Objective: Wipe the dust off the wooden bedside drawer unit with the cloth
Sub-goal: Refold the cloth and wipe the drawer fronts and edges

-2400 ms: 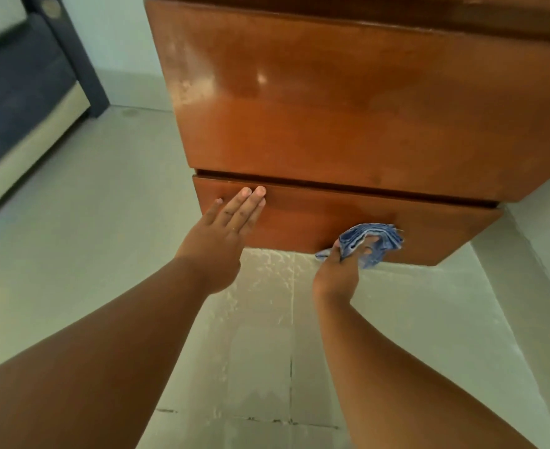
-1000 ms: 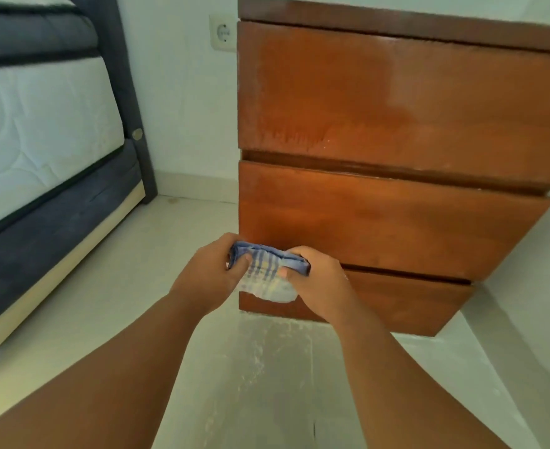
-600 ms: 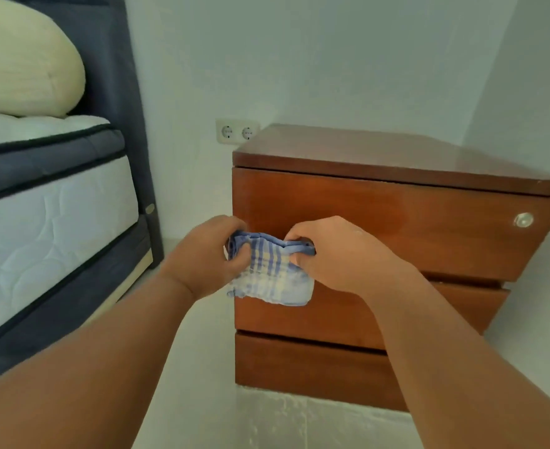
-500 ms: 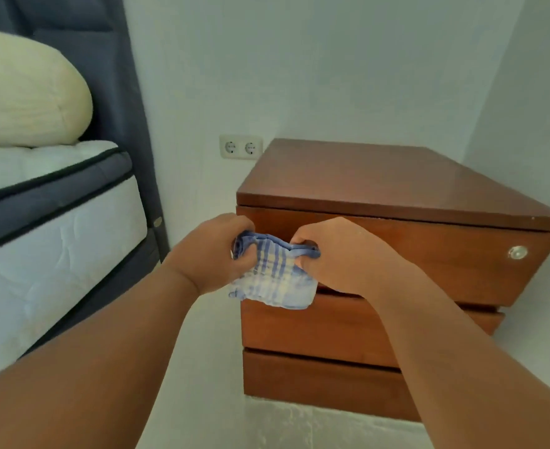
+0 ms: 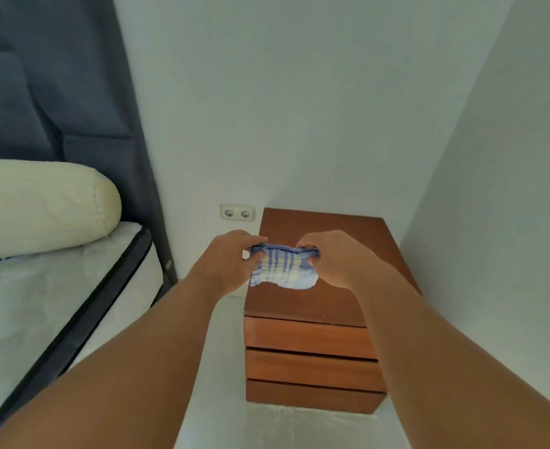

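A blue-and-white checked cloth (image 5: pixel 283 268) hangs folded between my two hands, held in the air above the top of the wooden drawer unit (image 5: pixel 309 338). My left hand (image 5: pixel 231 264) pinches its left upper edge and my right hand (image 5: pixel 335 257) pinches its right upper edge. The unit is brown with three drawer fronts, seen from above, standing in the corner against the white walls. My right forearm hides the unit's right front side.
A bed with a white mattress (image 5: pixel 40 303), a cream pillow (image 5: pixel 40 205) and a dark blue headboard (image 5: pixel 56 76) stands to the left. A double wall socket (image 5: pixel 237 212) sits just left of the unit. White walls close in behind and to the right.
The view has risen from the lower drawers to above the unit. My left hand left the drawer front and joined my right on the cloth, which now hangs over the top.
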